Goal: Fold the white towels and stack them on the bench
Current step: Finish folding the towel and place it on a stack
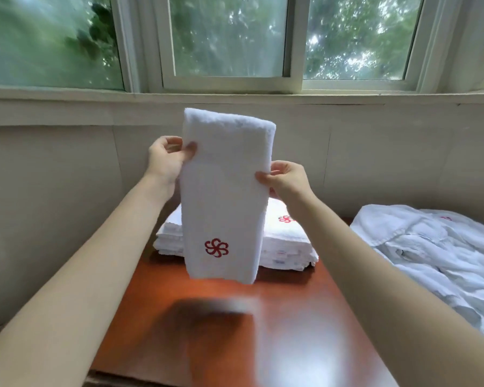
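A folded white towel (224, 196) is held upright above the bench (291, 317), pinched at its edges by the left hand (166, 160) and right hand (287, 180), while a stack (288, 244) is already laid behind and a seemingly unfolded pile (442, 255) is left at right.

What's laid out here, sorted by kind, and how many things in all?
Held towel: 1, pinched by left hand and right hand
Towel stack on the bench: 1, layers too fine to count
Loose white heap: 1
Bench: 1
Total: 4
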Tool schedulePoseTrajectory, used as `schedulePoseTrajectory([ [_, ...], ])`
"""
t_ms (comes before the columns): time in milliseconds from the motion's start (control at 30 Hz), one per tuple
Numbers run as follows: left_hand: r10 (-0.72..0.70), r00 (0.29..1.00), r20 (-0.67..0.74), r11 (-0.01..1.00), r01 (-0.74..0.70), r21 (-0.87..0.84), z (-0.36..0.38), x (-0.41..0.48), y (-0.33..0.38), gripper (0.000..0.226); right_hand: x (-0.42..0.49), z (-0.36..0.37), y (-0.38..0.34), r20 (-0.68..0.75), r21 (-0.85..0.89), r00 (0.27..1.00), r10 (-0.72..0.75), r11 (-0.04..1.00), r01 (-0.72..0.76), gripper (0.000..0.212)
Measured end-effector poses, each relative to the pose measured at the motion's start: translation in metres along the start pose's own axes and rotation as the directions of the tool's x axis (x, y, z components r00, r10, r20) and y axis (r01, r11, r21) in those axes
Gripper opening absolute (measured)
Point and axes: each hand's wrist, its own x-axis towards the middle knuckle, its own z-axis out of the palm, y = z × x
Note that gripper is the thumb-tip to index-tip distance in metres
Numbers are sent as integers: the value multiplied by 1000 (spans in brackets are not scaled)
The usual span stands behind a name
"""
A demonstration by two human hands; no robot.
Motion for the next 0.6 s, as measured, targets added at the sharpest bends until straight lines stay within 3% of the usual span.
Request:
schedulePoseTrajectory([
  [267, 18, 1000, -19, 1000, -18, -4, -12, 116, -6, 26, 121, 56, -4, -4, -7, 1000, -28, 1000, 28, 19],
  [467, 27, 997, -74, 993, -18, 116, -8, 232, -88, 18, 251, 98, 84, 25, 119, 998, 58, 991, -61, 14],
  [533, -88, 994, -60, 963, 100, 249, -16, 258, -145, 15, 285, 109, 142, 48, 86, 988, 147, 985, -151, 13],
  [600, -391, 919, 44, 853, 344, 393, -34, 260, -206, 34, 304, 115, 205, 89, -77, 951, 294, 954, -288, 11],
])
